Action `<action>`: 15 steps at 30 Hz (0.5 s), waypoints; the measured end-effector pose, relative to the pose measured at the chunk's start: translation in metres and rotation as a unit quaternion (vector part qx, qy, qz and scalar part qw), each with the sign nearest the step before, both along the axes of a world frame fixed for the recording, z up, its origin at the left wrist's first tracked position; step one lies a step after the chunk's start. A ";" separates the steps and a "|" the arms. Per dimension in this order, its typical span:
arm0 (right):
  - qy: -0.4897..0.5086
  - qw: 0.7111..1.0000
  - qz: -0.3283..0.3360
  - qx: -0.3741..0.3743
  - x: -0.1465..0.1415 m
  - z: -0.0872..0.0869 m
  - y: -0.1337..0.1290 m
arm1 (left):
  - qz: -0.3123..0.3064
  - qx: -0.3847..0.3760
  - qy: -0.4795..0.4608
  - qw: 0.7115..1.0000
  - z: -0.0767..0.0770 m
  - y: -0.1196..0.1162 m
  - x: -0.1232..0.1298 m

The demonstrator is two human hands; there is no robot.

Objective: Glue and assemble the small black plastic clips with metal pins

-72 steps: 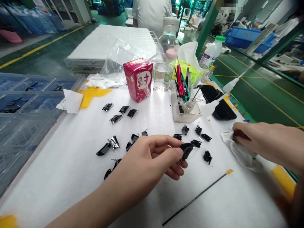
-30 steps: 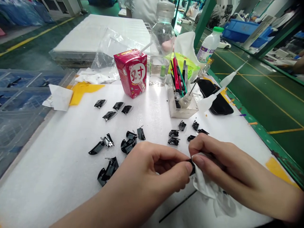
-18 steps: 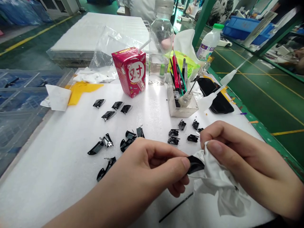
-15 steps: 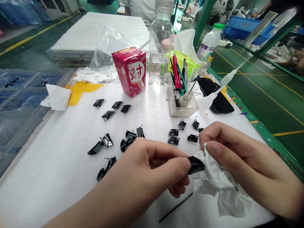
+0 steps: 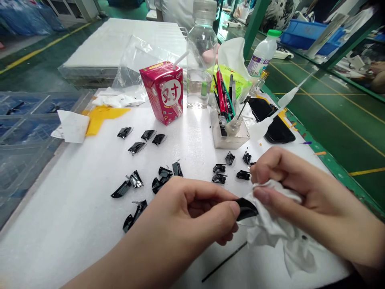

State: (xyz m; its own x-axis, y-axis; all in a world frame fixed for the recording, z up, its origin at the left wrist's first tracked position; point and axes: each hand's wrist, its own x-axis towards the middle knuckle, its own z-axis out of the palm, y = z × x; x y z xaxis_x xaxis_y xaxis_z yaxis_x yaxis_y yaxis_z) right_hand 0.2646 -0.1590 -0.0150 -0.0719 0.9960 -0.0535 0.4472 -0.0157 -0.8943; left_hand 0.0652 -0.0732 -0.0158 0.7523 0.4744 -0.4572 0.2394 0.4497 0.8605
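Note:
Between thumb and fingers, my left hand (image 5: 207,212) pinches a small glossy black part (image 5: 246,209) with a thin clear edge. My right hand (image 5: 288,192) is closed on a crumpled white cloth (image 5: 270,220), which lies against the right end of that part. Below my left hand a thin black stick (image 5: 224,263) rests on the white table. Similar black parts (image 5: 136,147) lie beyond my left wrist. Past my fingertips is a group of smaller black pieces (image 5: 219,178).
At the back stand a red drink carton (image 5: 164,94) and a clear bottle (image 5: 198,88). A small box (image 5: 230,140) holds tweezers and tools. To its right are a dropper bottle (image 5: 261,128) and a black phone (image 5: 279,132). Clear compartment trays (image 5: 30,136) line the left.
My right hand and the cloth have shifted slightly, with the fingertips a little further left and the cloth bunched differently. My left hand keeps the black part almost in place.

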 end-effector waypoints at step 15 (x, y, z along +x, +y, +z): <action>-0.524 0.832 -0.064 0.167 0.092 -0.017 0.000 | 0.041 -0.103 -0.019 0.994 0.001 0.005 -0.001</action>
State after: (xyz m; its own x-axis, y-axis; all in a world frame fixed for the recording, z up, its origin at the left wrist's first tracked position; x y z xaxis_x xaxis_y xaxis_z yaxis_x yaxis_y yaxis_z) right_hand 0.3571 -0.1585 -0.0320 -0.0533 0.9637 0.2616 0.9985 0.0489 0.0233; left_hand 0.0644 -0.0686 -0.0149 0.7338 0.4329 -0.5235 0.1647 0.6343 0.7554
